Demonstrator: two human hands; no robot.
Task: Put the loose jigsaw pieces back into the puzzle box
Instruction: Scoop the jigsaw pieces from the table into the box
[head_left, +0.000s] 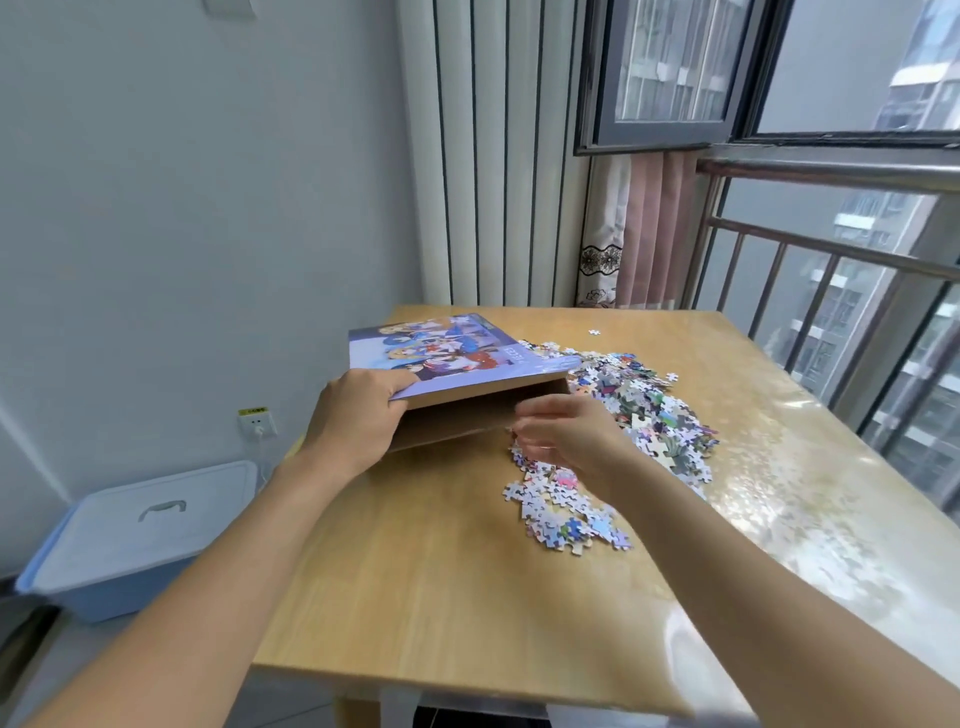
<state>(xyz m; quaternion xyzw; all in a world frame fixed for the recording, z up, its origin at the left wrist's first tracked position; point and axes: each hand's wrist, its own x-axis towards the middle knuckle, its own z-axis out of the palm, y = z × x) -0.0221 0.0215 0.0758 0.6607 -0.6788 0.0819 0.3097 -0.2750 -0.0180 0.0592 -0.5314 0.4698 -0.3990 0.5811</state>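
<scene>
The puzzle box (457, 358), purple with cartoon figures on top, lies tilted on the wooden table (447, 597) with its brown open side facing me. My left hand (358, 415) grips the box's near left corner, thumb on top. A wide pile of loose jigsaw pieces (639, 410) spreads to the right of the box and toward me. My right hand (566, 431) hovers over the near part of the pile by the box's opening, fingers curled and blurred; whether they hold pieces is hidden.
A single stray piece (595, 332) lies near the table's far edge. A pale blue lidded storage bin (140, 535) stands on the floor to the left. Radiator, curtain and a window railing stand behind and to the right of the table.
</scene>
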